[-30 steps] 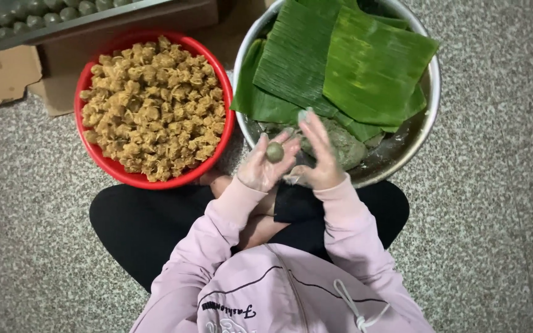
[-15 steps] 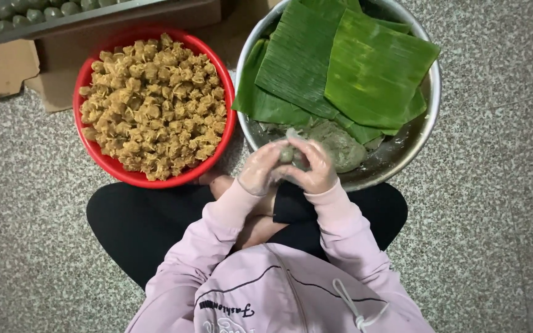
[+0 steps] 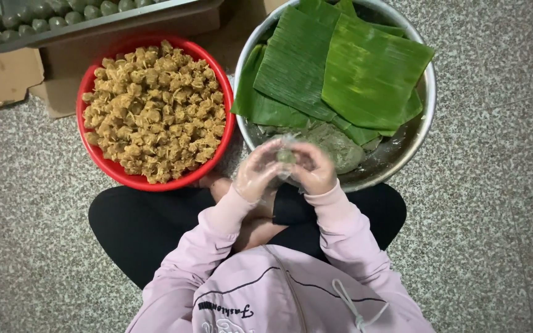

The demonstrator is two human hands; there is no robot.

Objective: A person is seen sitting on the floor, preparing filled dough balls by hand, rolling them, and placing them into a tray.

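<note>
I sit on the floor in a pink hooded top and black trousers. My left hand [image 3: 257, 172] and my right hand [image 3: 314, 169], both in thin clear gloves, are cupped together around a small grey-green dough ball [image 3: 286, 156], which shows between the fingertips. The hands hover over the near rim of a metal basin [image 3: 425, 92]. In it lie broad green banana leaves [image 3: 340, 68] and a lump of green dough [image 3: 339, 147].
A red bowl [image 3: 94, 160] heaped with brown filling balls [image 3: 155, 111] stands to the left of the basin. Behind it a metal tray [image 3: 94, 23] of finished green balls rests on cardboard boxes [image 3: 4, 77]. Speckled stone floor lies all around.
A second ago my hands were apart with the dough ball resting on the left palm. They have closed around the ball and now cup it together.
</note>
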